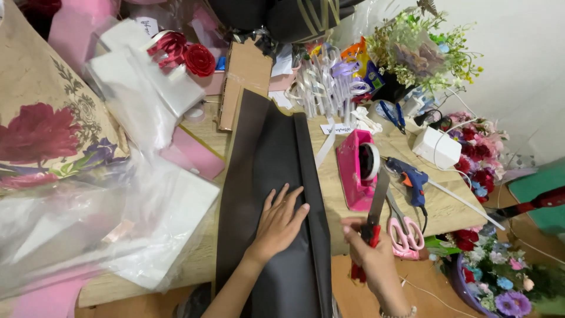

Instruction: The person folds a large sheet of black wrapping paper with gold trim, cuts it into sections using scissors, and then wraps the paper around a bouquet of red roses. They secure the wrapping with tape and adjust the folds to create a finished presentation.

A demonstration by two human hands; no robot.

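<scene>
The folded black wrapping paper lies lengthwise on the wooden worktop, running from the cardboard at the back down past the near edge. The left hand lies flat and open on it, fingers spread near the fold on its right side. The right hand is closed around the red handle of a utility knife, its long blade pointing up and away, just right of the paper and not touching it. To cut along the fold cleanly, it seems best to keep the paper pressed taut, hold the flat hand clear of the blade's path, and draw the blade in one even stroke. A pink tape dispenser, pink scissors and a blue glue gun lie close beside the knife.
</scene>
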